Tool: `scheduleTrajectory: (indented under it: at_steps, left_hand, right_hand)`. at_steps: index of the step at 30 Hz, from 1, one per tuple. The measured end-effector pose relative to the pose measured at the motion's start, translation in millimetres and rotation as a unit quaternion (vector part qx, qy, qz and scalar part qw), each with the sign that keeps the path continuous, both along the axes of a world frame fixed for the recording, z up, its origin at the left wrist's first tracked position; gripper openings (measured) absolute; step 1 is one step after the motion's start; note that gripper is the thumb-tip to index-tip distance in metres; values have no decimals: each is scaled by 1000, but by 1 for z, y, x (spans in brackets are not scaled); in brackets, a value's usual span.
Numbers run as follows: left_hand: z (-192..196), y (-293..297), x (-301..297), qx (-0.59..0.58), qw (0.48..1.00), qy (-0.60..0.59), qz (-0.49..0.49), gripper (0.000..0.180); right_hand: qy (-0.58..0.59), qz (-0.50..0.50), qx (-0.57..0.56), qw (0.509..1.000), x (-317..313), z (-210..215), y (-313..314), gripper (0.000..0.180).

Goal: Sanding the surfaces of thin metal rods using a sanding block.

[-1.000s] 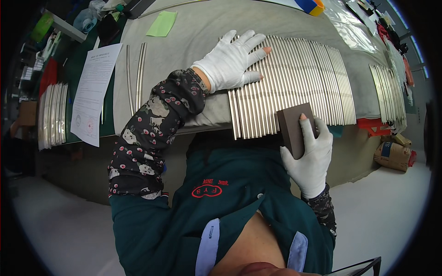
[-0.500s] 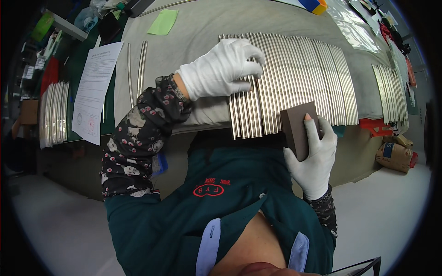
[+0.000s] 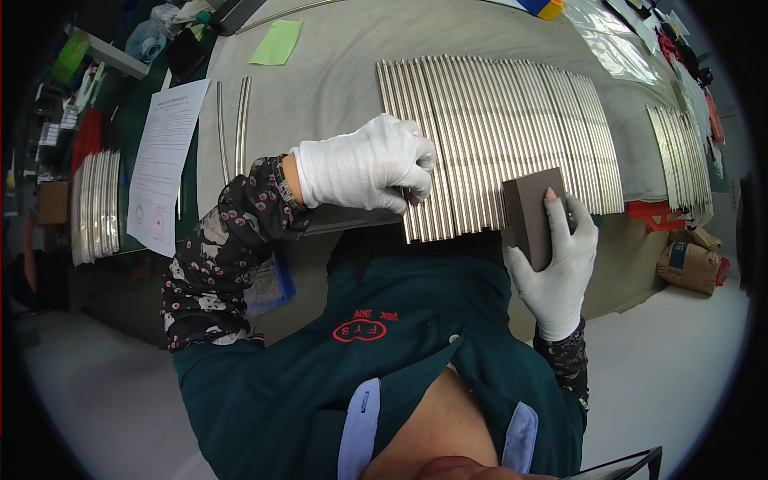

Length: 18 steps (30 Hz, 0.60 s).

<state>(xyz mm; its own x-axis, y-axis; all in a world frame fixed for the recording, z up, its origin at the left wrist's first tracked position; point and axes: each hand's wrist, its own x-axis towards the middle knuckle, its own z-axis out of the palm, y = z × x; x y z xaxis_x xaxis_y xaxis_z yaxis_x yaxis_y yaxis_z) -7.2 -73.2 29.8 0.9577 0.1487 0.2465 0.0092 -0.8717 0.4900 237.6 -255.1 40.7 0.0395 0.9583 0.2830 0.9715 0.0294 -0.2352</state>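
Observation:
Many thin, silvery metal rods (image 3: 496, 128) lie side by side in a wide row on the cloth-covered table, their near ends reaching the front edge. Over the row's left side is my left hand (image 3: 368, 164), in a white glove. Its fingers are curled together against the near part of the leftmost rods; what is between the fingertips is hidden. My right hand (image 3: 560, 264), gloved too with a bare fingertip showing, grips a brown rectangular block (image 3: 532, 216). This block stands at the near ends of the rods, right of the middle.
A few loose rods (image 3: 242, 124) lie to the left, beside a printed paper sheet (image 3: 166, 160). Behind them is a green note (image 3: 277, 43). Bundles of rods stand at the far left (image 3: 98, 204) and right (image 3: 678, 156). A red bin (image 3: 652, 214) sits below the right table edge.
My left hand has moved nearer and slightly left, from the middle of the rods toward their near ends, its fingers curling in. My right hand and the block have shifted slightly right.

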Motion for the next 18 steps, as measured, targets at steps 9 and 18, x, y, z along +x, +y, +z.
scheduleTrajectory:
  at_steps: [9,18]
  left_hand:
    - [2,4,0,7,1000,27,-14,23]
    - [15,5,13,39,995,78,-51,24]
  right_hand:
    - [4,-5,-3,1000,5,-2,1,82]
    - [5,-14,14,1000,12,-3,6,82]
